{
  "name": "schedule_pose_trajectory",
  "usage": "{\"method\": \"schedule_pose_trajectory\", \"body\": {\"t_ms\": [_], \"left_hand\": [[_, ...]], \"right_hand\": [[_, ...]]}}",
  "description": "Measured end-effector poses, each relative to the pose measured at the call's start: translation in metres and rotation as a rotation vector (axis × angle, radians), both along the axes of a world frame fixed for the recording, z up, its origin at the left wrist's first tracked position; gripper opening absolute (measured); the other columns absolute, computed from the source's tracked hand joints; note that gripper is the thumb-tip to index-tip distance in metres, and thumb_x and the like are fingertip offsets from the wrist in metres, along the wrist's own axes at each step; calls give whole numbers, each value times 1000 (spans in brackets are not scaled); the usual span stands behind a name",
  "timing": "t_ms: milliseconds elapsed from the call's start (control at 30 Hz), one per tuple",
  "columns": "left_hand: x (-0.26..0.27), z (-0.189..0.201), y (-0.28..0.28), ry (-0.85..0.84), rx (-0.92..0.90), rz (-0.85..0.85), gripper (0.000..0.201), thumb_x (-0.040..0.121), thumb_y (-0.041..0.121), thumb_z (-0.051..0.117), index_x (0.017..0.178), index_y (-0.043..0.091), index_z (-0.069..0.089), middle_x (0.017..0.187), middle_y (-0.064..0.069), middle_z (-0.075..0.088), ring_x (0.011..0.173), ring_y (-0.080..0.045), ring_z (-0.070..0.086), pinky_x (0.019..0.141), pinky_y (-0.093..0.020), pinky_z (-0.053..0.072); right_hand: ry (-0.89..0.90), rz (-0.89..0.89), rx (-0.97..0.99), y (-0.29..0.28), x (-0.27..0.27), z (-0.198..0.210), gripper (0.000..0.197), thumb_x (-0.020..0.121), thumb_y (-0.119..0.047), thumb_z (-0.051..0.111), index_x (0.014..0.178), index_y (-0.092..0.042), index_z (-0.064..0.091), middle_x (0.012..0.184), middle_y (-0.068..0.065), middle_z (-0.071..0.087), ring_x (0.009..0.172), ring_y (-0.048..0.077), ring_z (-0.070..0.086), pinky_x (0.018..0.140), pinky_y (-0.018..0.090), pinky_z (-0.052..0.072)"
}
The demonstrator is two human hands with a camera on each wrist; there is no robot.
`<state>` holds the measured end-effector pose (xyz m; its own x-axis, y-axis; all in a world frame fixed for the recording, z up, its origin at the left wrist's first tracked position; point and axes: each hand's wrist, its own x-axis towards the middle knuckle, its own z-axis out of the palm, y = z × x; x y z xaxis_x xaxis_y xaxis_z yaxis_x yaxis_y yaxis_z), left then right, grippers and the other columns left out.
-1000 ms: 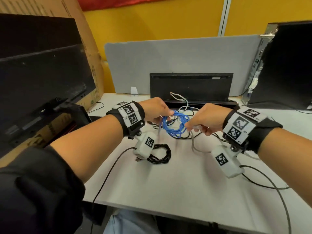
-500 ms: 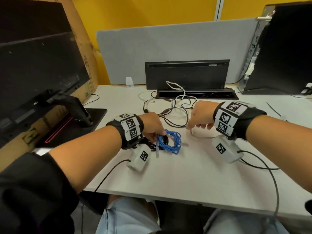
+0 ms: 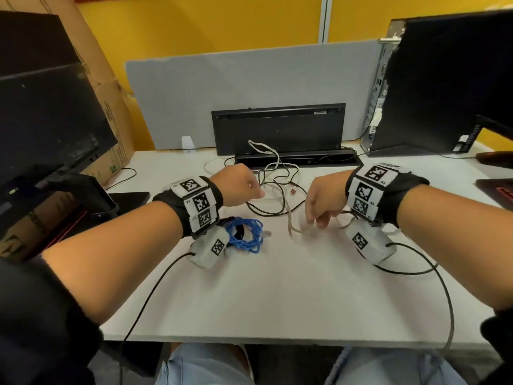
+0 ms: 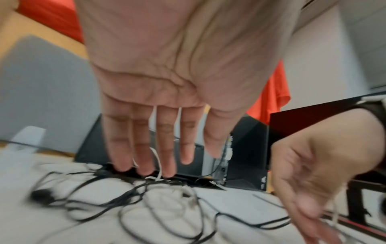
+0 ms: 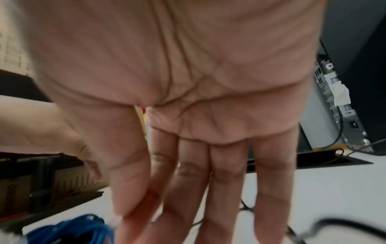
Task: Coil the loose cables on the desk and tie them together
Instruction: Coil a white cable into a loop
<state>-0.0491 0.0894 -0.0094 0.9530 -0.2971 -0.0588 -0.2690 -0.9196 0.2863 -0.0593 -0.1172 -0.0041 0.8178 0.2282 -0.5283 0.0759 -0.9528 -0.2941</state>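
Observation:
A coiled blue cable (image 3: 247, 236) lies on the white desk (image 3: 291, 287), on top of a black coil and just under my left wrist; no hand touches it. It also shows blurred in the right wrist view, the blue cable (image 5: 69, 231) low at the left. Loose black and white cables (image 3: 277, 187) lie tangled further back. My left hand (image 3: 256, 191) hovers over them with straight fingers (image 4: 167, 148) and holds nothing. My right hand (image 3: 315, 222) pinches a pale grey cable (image 3: 294, 230) between thumb and fingertips, close to the desk.
A black keyboard (image 3: 277, 129) stands on edge against the grey partition (image 3: 249, 87). A monitor (image 3: 47, 112) and a cardboard box are on the left, and a computer tower (image 3: 444, 87) is on the right. Black wrist-camera leads (image 3: 444, 287) trail over the front edge.
Both hands held the blue coil a second ago. It now lies on the desk, let go; my left hand has moved forward over the tangle. My right hand has dropped lower with the pale cable.

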Motion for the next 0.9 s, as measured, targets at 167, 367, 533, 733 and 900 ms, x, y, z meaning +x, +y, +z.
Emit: {"method": "schedule_pose_trajectory", "body": {"t_ms": [167,367,533,733,900], "left_hand": [[3,24,-45,32,-98,-316,30,92,31,63,119,18,69,111,5,67,99,-8,59,81,-18,45],[5,-1,-80,237,19,-374,30,85,37,71,109,19,74,105,5,73,95,-10,63,93,-28,49],[9,-28,-105,386,132,-420,26,79,46,74,94,25,77,63,20,64,64,0,54,75,-24,48],[30,-8,-106,343,-73,-418,24,94,33,61,85,14,72,60,5,60,53,-8,57,60,-22,50],[66,50,-92,-42,-279,-268,30,96,40,54,76,26,71,53,13,52,47,-2,51,48,-14,45]], "right_hand": [[-94,-31,129,-8,1,31,16,90,-22,63,96,-11,73,85,8,75,81,18,71,84,32,57],[-76,127,-263,-23,-12,20,42,81,-33,73,120,-19,67,117,-2,67,111,17,59,101,36,47],[-108,149,-229,-37,-17,-1,32,82,-28,73,112,-19,71,110,0,71,102,17,62,84,28,49],[-254,137,-114,-63,2,8,7,88,-28,65,87,-24,70,92,-6,65,86,12,55,71,21,41],[-573,-34,144,-90,27,44,17,93,-18,55,84,-17,69,77,-10,62,76,11,58,63,19,43]]}}
